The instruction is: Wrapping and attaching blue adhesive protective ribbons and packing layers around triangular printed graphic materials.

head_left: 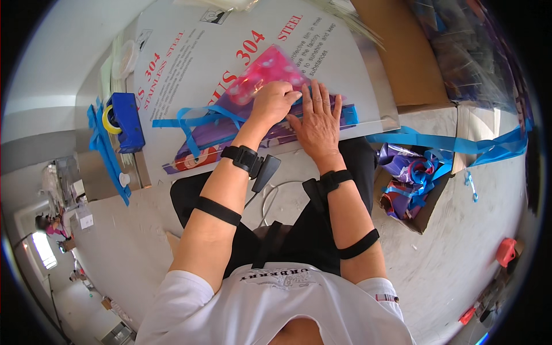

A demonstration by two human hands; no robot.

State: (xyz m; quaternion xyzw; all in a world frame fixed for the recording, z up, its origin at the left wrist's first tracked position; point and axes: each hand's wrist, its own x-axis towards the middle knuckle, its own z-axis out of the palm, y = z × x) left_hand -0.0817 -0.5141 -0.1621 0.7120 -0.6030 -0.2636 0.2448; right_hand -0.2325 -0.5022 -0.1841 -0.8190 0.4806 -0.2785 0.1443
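A folded purple and pink printed plastic sheet, with a polka-dotted pink point and a cartoon figure, lies on a film-covered metal worktop. Blue ribbon runs across it and hangs loosely at its left end. My left hand is closed over the sheet's middle, fingers curled and thumb pressed in. What it pinches is hidden, though a bit of blue shows by the thumb. Just to its right, my right hand rests palm down on the sheet and blue strip, fingers stretched out.
On the left of the worktop stands a blue tape dispenser with a yellow-cored roll, beside more blue ribbon. An open cardboard box of purple sheets and ribbon sits at lower right. Thin white rods and a large carton are at upper right.
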